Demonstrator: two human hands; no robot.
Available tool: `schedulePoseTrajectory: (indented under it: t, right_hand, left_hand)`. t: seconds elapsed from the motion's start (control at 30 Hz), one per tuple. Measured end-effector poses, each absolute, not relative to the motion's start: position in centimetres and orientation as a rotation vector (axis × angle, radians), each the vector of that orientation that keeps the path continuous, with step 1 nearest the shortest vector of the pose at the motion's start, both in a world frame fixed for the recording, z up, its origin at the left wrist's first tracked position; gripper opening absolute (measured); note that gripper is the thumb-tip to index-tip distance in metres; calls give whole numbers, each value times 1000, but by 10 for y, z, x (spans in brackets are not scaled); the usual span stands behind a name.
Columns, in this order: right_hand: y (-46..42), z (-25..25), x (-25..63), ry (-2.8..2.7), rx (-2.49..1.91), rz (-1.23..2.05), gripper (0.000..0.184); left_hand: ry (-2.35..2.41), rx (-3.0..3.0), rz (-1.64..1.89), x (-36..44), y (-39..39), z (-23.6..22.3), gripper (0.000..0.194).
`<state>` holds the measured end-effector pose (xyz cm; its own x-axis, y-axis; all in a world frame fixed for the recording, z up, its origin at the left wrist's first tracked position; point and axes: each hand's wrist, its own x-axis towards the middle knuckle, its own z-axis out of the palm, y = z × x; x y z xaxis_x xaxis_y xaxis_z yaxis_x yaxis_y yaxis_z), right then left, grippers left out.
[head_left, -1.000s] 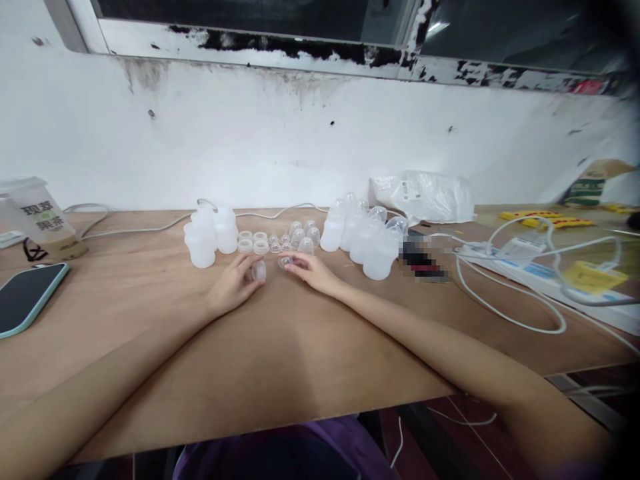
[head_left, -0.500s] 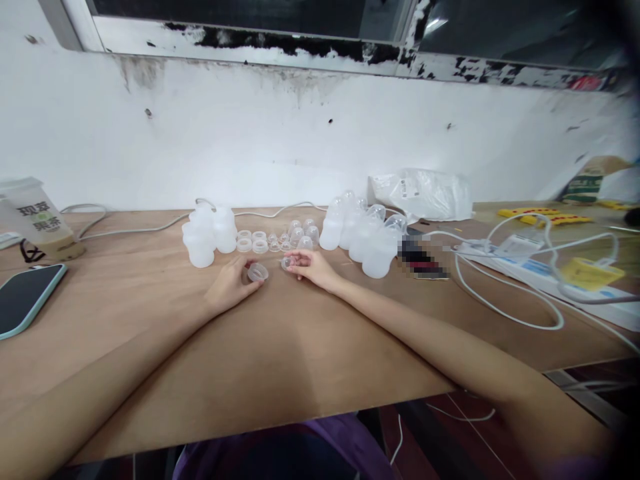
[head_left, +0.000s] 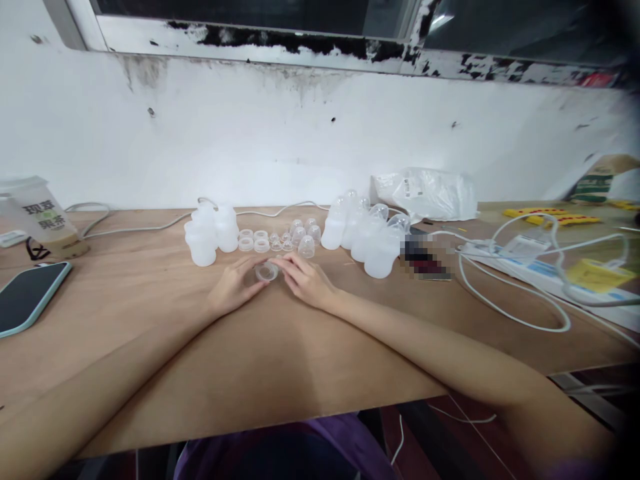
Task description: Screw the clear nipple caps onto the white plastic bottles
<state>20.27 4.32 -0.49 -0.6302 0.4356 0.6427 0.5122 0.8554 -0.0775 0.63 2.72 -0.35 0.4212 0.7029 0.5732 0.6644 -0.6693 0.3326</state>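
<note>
My left hand (head_left: 234,288) is closed around a clear bottle collar ring (head_left: 267,272), thumb in front and fingers behind. Over the ring's right side, my right hand (head_left: 311,285) has its fingertips pressed together. The clear nipple it holds is mostly hidden at the ring. Just behind the hands stand several loose collar rings (head_left: 261,241), small clear nipples (head_left: 285,241) and clear domed caps (head_left: 307,247). White frosted bottles (head_left: 203,247) without tops are grouped at the left. At the right, more frosted bottles (head_left: 379,257) wear clear domed caps.
A drink cup (head_left: 47,220) and a phone (head_left: 30,300) are at the left. On the right lie a pixelated dark item (head_left: 425,259), a power strip (head_left: 540,263) and looping white cables (head_left: 525,327). A plastic bag (head_left: 430,193) rests against the wall.
My right hand has moved left with the nipple, from beside the collar ring to over it. The left hand has shifted slightly right, keeping its hold on the ring.
</note>
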Motion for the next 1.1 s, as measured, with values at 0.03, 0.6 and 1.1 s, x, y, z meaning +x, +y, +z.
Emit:
schedulePoseTrajectory:
  t: [0.03,0.6,1.1]
  right_hand:
    - [42,-5,201,-2375,-642,-187,39]
    - [44,-4,197,-2319,-915,491,42]
    - [37,-4,189,-2300,-1003,411,17]
  left_hand:
    - [1244,2611,1105,7,27,-4,39]
    - [1153,2694,1015,10,22,-2,37]
    - [1361,2681,807,12,25,-3,21]
